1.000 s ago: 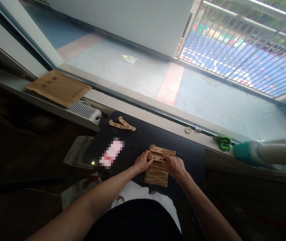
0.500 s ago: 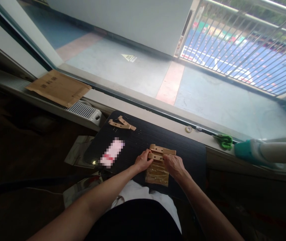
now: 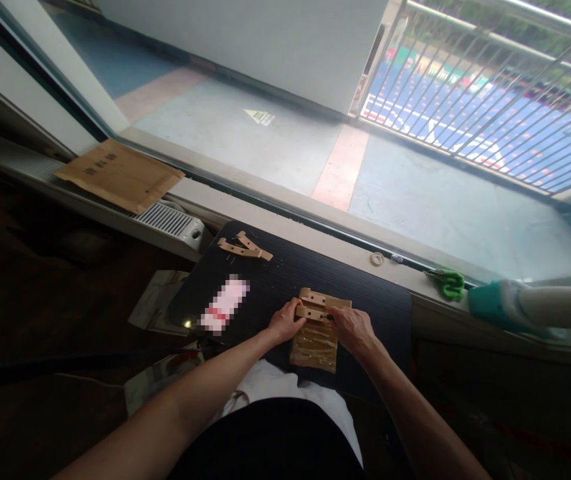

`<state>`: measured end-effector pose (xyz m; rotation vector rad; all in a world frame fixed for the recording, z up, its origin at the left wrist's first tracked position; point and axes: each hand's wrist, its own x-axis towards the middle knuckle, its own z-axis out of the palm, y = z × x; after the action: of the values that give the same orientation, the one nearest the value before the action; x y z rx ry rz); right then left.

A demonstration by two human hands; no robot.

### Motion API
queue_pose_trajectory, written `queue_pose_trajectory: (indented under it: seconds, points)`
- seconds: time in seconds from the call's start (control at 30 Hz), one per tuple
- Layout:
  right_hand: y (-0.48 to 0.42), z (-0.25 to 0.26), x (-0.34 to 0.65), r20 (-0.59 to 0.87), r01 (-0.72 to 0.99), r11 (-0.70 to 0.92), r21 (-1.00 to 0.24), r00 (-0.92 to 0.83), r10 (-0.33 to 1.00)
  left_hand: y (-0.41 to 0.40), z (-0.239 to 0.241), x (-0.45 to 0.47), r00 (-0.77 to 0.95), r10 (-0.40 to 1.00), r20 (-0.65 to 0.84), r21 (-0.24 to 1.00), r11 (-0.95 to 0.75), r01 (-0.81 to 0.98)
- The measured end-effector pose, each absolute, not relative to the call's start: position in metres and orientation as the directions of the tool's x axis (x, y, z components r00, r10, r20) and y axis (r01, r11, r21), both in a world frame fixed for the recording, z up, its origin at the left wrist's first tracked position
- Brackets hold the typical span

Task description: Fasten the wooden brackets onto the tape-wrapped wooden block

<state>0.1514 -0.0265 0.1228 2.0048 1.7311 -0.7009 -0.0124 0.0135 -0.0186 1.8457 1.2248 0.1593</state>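
My left hand (image 3: 286,322) is closed on the left end of a light wooden strip (image 3: 311,313) with dark round holes. The strip lies across a block wrapped in shiny brown tape (image 3: 314,347). At the strip's right end, my right hand (image 3: 354,329) is closed, and a small dark thing shows at its fingertips; its kind cannot be made out. Just beyond lies a second wooden strip (image 3: 323,299), also with holes and a hooked left end. Two more such wooden strips (image 3: 240,249) rest crossed at the table's far left.
On the black table (image 3: 285,267), left of my hands, lies a pixelated pink-white item (image 3: 223,305). The windowsill beyond holds a tape roll (image 3: 377,259), green-handled scissors (image 3: 449,285) and a teal-and-white object (image 3: 510,303). A brown envelope (image 3: 125,177) sits on the radiator (image 3: 170,223).
My right hand has turned and shifted slightly right, showing more of the dark thing at its fingertips. My left hand and the wooden strips stay in place.
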Motion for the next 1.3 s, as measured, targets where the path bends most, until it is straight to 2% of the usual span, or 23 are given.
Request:
queue_pose_trajectory:
  seconds: [0.17, 0.6, 0.93, 1.3]
  points:
    - [-0.026, 0.121, 0.149, -0.622, 0.992, -0.117, -0.037, 0.069, 0.780, 0.013, -0.019, -0.012, 0.498, 0.795, -0.346, 0.722, -0.113, 0.682]
    - [-0.027, 0.116, 0.150, -0.604, 0.981, -0.196, 0.006, 0.160, 0.780, 0.013, -0.020, -0.012, 0.507, 0.794, -0.335, 0.731, -0.121, 0.671]
    - [-0.025, 0.124, 0.155, -0.597, 0.994, -0.106, -0.026, 0.069, 0.799, 0.013, -0.021, -0.012, 0.510, 0.790, -0.340, 0.734, -0.116, 0.669]
    - [-0.023, 0.123, 0.154, -0.613, 0.982, -0.187, 0.032, 0.167, 0.772, 0.014, -0.020, -0.012, 0.514, 0.789, -0.336, 0.739, -0.117, 0.663]
